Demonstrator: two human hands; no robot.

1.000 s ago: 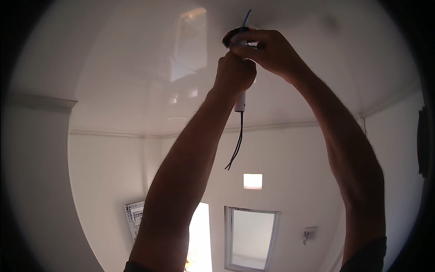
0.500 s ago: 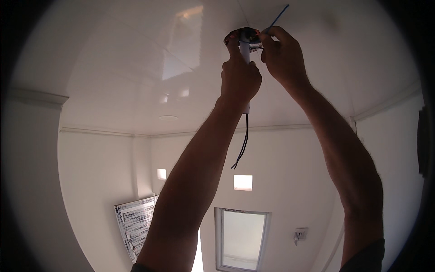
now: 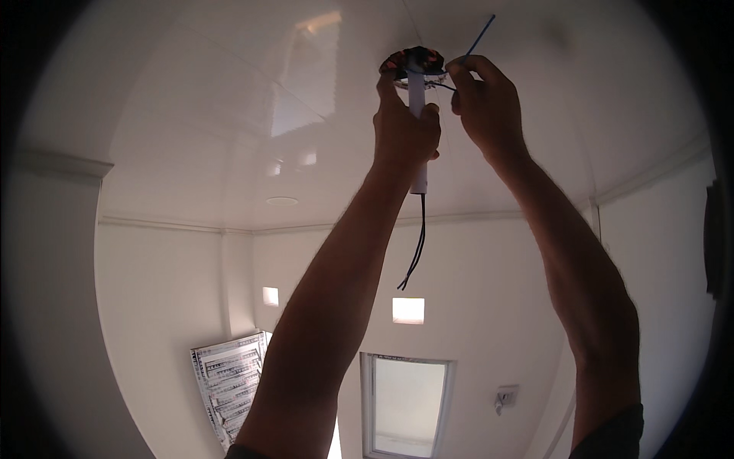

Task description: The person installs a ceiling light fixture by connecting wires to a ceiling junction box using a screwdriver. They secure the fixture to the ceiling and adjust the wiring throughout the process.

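Overhead, a white tube [image 3: 417,96] hangs down from a dark round hole [image 3: 394,63] in the ceiling, with what look like wires inside. My left hand [image 3: 405,130] is closed round the tube, a finger reaching up to the hole's near rim. Two thin dark wires [image 3: 420,241] dangle from the tube's lower end. Right of the hole, my right hand [image 3: 489,103] pinches a blue wire [image 3: 480,37], whose free end sticks up to the right. Another short bit of wire runs between the hole and that hand's fingers.
The glossy white ceiling [image 3: 199,138] carries a round flat cover [image 3: 282,201]. Lower down are small bright square openings [image 3: 408,310], a framed window [image 3: 409,405], a louvred panel [image 3: 228,382] with printed wrapping, and a wall fitting [image 3: 505,398].
My right hand has shifted right and slightly down, drawing the blue wire away from the hole. The tube's lower end and dangling wires have swung slightly right; my left hand stays on the tube.
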